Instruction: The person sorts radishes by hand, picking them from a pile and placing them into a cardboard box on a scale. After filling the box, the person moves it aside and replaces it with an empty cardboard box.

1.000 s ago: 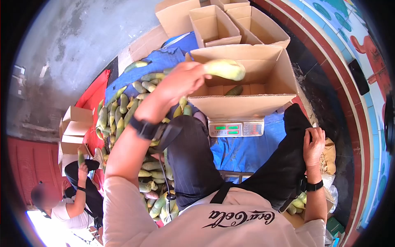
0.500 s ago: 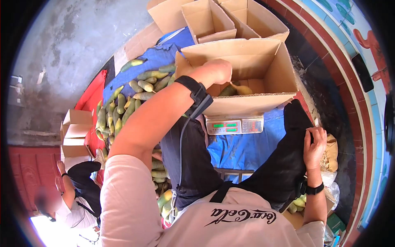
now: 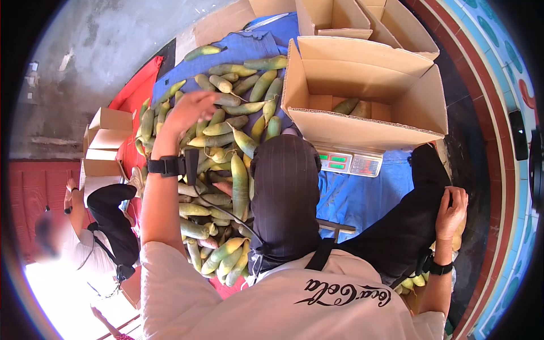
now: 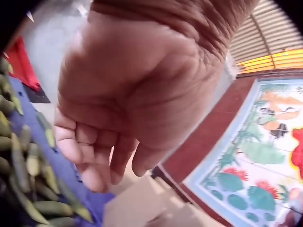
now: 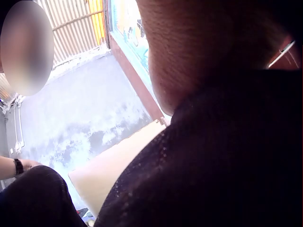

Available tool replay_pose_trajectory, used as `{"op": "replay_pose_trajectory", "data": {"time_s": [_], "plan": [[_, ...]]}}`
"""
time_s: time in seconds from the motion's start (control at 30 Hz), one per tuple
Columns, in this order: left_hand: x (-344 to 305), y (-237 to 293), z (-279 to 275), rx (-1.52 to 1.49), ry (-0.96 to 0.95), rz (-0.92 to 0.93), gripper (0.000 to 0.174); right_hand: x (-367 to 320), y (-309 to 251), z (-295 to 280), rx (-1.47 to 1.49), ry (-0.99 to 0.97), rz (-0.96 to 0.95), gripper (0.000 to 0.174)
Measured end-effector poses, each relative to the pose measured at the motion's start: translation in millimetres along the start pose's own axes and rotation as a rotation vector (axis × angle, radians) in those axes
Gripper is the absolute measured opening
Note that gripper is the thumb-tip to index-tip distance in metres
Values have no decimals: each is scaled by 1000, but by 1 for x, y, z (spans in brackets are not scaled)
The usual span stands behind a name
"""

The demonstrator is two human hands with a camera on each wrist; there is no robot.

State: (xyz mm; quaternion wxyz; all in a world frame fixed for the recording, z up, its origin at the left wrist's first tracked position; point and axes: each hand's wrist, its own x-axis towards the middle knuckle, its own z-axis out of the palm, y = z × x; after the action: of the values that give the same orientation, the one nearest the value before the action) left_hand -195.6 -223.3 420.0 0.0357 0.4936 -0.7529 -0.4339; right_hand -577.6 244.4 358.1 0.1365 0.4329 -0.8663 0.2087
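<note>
My left hand (image 3: 192, 110) is over a heap of green radishes (image 3: 241, 181) with nothing in it; its fingers are loosely bent. The left wrist view shows the bare palm (image 4: 128, 90). To the right of the heap, a tall cardboard box (image 3: 362, 124) stands on a digital scale (image 3: 350, 161) with lit green readouts. Low inside the box lie a dark green radish (image 3: 344, 106) and a paler radish (image 3: 361, 109). My right hand (image 3: 452, 209) rests at my right knee, its fingers relaxed. In the right wrist view, dark cloth hides that hand's fingers.
More cardboard boxes (image 3: 396, 25) stand behind the one on the scale. A blue sheet (image 3: 362, 198) lies beneath the scale and radishes. At the left sits another person (image 3: 105, 226) beside folded cartons (image 3: 107, 130). A tiled wall (image 3: 504, 73) bounds the right.
My left hand brought a pale radish into the box, let it go, and swung back left over the heap. The head view has shifted. My right hand stayed at the knee.
</note>
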Motion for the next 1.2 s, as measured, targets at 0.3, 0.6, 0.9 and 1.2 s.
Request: {"op": "replay_pose_trajectory", "data": {"time_s": [0.3,0.6,0.9,1.2], "plan": [[26,-273,96,171,-135,-467,40,7,-12,3,-94,-46,-24,3],[24,-362,222,52,122,-674,87,14,-19,6,-147,-91,-31,3],[-19,-324,180,-148,186,-321,58,18,-25,6,-133,-74,-27,2],[-98,-111,51,-315,656,-10,50,13,-20,3,-70,-28,-12,4]]}}
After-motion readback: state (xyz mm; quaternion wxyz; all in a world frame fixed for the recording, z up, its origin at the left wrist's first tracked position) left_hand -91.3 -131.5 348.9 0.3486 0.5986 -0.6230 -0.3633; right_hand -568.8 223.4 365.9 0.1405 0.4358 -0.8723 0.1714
